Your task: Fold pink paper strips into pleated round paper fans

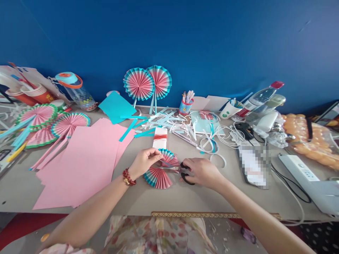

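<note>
In my right hand (202,173) is a pair of scissors (173,168) with black handles, its blades pointing left over a pleated paper fan (159,178). The fan is pink with a blue rim, folded into two spread halves on the table. My left hand (147,160), a red bead bracelet at its wrist, pinches close to the blade tips at the fan's upper left. Whatever lies between those fingertips is too small to make out. Just behind the fan is a white card (160,141) wound with red thread (160,136).
Pink paper sheets (84,162) cover the left side, near several finished fans (70,125). Two round fans (139,84) lean against the blue wall. Paper scraps (169,120) lie behind my hands. A phone (253,165) and a power strip (302,173) are on the right.
</note>
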Demonstrator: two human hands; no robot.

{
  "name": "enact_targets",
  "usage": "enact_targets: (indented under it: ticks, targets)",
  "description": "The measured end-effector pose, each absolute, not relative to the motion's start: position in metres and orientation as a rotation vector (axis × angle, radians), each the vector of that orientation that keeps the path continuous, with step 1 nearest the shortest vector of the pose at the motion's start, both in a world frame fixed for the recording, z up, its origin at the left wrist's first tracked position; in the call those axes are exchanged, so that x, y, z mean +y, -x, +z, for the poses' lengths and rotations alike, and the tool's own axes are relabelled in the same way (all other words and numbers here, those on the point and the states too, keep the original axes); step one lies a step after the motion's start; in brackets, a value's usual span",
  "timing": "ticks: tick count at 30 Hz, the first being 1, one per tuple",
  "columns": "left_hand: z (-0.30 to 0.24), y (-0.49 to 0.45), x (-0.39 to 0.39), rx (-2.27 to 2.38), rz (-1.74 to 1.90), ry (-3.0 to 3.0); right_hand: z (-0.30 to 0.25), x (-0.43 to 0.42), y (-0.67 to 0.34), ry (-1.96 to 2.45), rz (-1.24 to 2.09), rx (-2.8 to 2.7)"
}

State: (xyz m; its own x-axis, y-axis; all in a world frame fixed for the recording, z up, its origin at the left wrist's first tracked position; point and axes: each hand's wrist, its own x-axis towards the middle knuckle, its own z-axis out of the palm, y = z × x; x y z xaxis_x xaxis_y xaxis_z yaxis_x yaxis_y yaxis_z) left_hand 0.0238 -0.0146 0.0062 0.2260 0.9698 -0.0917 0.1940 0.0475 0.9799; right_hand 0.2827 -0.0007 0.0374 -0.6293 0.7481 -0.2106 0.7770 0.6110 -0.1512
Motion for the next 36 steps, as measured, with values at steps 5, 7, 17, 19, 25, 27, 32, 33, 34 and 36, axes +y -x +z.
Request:
enact_targets:
  ticks: [5, 7, 17, 19, 25, 27, 32, 33, 34, 36]
  targets:
    - [0.008, -0.017, -0.012, 1.218, 0.970, -1.260, 0.038, 0.001, -0.314, -1.572, -0.476, 2.688]
    - [0.011, -0.015, -0.013, 1.201, 1.002, -1.247, 0.036, 0.000, -0.328, -1.776, -0.459, 2.611]
    - [0.084, -0.044, 0.016, 1.054, 0.968, -1.599, 0.033, -0.033, -0.344, -1.919, -0.315, 2.554]
    - [0.099, -0.063, 0.038, 1.021, 0.937, -1.732, 0.032, -0.036, -0.340, -1.943, -0.335, 2.534]
    - [0.140, -0.124, 0.114, 0.869, 1.141, -1.914, 0.031, -0.047, -0.328, -1.994, -0.419, 2.469]
    - [0.158, -0.140, 0.135, 0.797, 1.270, -1.949, 0.029, -0.052, -0.326, -2.030, -0.489, 2.405]
    - [0.196, -0.168, 0.160, 0.626, 1.432, -2.070, 0.025, -0.055, -0.324, -2.061, -0.611, 2.341]
    - [0.199, -0.169, 0.159, 0.624, 1.395, -2.118, 0.026, -0.054, -0.325, -2.049, -0.634, 2.341]
    - [0.200, -0.168, 0.156, 0.631, 1.341, -2.170, 0.027, -0.053, -0.326, -2.030, -0.654, 2.345]
    - [0.198, -0.160, 0.143, 0.645, 1.222, -2.270, 0.030, -0.053, -0.330, -1.984, -0.689, 2.365]
